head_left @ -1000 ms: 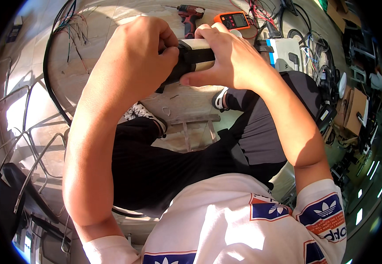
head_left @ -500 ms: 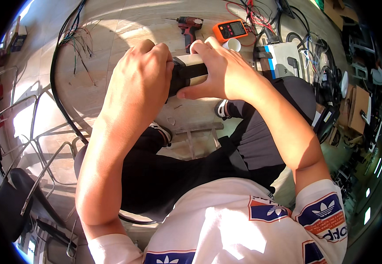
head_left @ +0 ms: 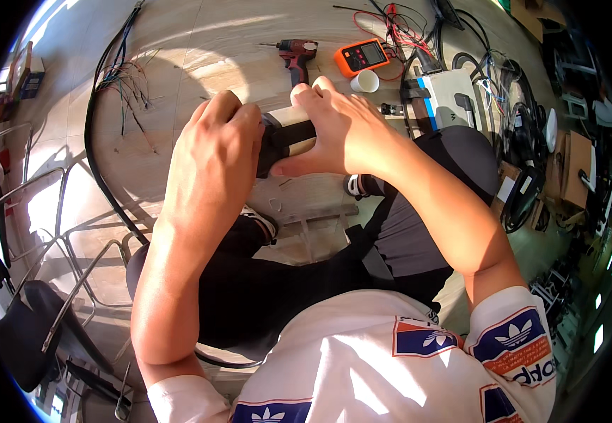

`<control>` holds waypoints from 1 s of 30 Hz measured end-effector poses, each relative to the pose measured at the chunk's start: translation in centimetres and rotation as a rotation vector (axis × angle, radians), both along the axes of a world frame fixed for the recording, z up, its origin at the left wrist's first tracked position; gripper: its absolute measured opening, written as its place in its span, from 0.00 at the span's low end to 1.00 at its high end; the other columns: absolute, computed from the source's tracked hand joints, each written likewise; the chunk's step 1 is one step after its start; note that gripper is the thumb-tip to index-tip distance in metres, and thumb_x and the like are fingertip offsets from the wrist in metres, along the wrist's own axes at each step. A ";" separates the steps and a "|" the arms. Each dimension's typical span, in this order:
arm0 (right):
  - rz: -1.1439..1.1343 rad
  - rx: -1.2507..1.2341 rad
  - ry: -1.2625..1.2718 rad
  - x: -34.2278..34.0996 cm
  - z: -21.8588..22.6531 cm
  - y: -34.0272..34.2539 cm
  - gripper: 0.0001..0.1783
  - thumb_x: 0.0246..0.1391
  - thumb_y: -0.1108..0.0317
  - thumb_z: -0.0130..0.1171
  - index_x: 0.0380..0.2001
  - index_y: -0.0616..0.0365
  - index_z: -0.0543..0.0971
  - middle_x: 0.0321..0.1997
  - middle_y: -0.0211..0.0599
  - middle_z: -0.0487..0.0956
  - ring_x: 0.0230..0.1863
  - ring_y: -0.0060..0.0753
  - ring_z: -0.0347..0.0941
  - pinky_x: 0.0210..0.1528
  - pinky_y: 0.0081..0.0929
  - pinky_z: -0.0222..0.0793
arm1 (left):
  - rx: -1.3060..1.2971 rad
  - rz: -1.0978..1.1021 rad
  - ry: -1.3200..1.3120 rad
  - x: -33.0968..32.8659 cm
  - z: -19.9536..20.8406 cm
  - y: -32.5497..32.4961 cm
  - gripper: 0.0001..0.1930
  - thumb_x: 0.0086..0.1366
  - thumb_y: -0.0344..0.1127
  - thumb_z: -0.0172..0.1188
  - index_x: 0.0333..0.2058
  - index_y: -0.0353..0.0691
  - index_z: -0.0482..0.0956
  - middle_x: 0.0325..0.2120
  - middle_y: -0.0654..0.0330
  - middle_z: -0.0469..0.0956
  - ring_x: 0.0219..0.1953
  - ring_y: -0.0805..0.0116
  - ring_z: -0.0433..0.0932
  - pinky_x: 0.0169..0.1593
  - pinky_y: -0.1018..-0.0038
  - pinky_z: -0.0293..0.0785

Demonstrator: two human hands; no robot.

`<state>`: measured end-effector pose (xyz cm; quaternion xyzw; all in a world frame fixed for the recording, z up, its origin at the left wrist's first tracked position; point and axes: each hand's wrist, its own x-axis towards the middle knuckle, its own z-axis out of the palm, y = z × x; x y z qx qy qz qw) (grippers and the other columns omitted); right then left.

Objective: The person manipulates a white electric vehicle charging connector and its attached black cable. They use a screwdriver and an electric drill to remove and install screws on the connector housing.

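Note:
In front of me, above the floor, I hold a chunky black-and-beige housing point(head_left: 293, 134) between both hands. My left hand point(head_left: 216, 144) is closed around its dark left end, with the fingertips hidden. Across the beige right part, my right hand point(head_left: 341, 130) grips with the thumb below and the fingers over the top. A black band runs along the side that faces me. Most of the housing's far side and its left end are covered by my hands, so its exact kind is unclear.
Beyond my hands lie a red-and-black cordless drill point(head_left: 297, 60), an orange multimeter point(head_left: 361, 58) and a white cup point(head_left: 365, 82). A thick black cable point(head_left: 87, 134) with frayed wires runs at left, beside metal chair frames point(head_left: 59, 183). A grey-white case point(head_left: 453, 99) and coiled cables stand at right.
Both hands have moved slightly left and closer to me with the housing, keeping their grip. The whole view has shifted a little, and the cup shows more fully.

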<state>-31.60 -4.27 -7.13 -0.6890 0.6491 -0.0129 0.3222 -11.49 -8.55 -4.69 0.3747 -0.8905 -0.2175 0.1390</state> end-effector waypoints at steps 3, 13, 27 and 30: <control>-0.001 -0.033 -0.009 -0.2 -0.3 0.2 0.60 0.34 0.27 0.71 0.56 0.70 0.71 0.50 0.66 0.74 0.45 0.66 0.80 0.50 0.49 0.77 | 0.056 0.036 0.033 -0.3 -0.1 -0.1 0.04 0.61 0.24 0.63 0.35 0.32 0.79 0.32 0.51 0.76 0.35 0.46 0.78 0.41 0.60 0.75; 0.027 -0.023 0.013 -0.2 -0.2 0.4 0.64 0.33 0.24 0.70 0.59 0.71 0.70 0.54 0.72 0.73 0.46 0.67 0.80 0.52 0.49 0.77 | 0.483 0.152 -0.028 -0.1 0.9 -1.6 0.09 0.57 0.31 0.67 0.36 0.34 0.82 0.29 0.55 0.80 0.33 0.61 0.79 0.41 0.67 0.75; -0.003 -0.022 0.013 -0.1 -0.1 0.5 0.61 0.33 0.26 0.72 0.58 0.68 0.70 0.51 0.64 0.74 0.46 0.63 0.80 0.51 0.46 0.75 | 0.239 0.093 0.033 0.0 -0.2 -0.5 0.07 0.59 0.26 0.64 0.36 0.32 0.81 0.31 0.51 0.79 0.34 0.57 0.81 0.40 0.66 0.75; -0.036 -0.018 0.023 0.1 -0.1 0.6 0.56 0.31 0.30 0.75 0.55 0.63 0.73 0.49 0.52 0.76 0.47 0.54 0.78 0.52 0.44 0.71 | 0.349 0.108 0.054 0.2 -0.5 -0.9 0.09 0.59 0.29 0.64 0.37 0.33 0.81 0.32 0.52 0.80 0.34 0.57 0.81 0.41 0.66 0.76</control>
